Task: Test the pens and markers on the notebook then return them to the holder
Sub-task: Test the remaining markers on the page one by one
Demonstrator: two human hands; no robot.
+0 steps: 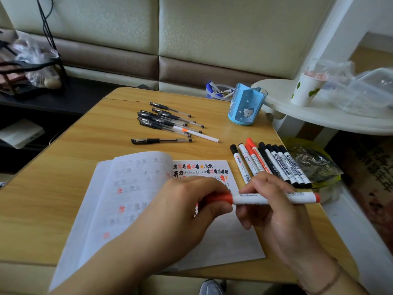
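Note:
I hold a red marker (pixel 270 198) level above the open notebook (pixel 136 201). My left hand (pixel 187 207) grips its red cap end. My right hand (pixel 274 201) pinches the white barrel. The notebook's right page carries black and red test marks near its top. A row of several black and red markers (pixel 270 162) lies on the table to the right of the notebook. Several black gel pens (pixel 168 120) lie in a loose pile farther back. The blue pen holder (pixel 244 104) stands at the table's far right corner; I see nothing sticking out of it.
The wooden table (pixel 63 167) ends just right of the marker row, where a green snack bag (pixel 310 160) lies. A clear tub with blue markers (pixel 219 91) sits behind the holder. A white side table (pixel 319 116) bears a paper cup (pixel 306 90) and plastic bags.

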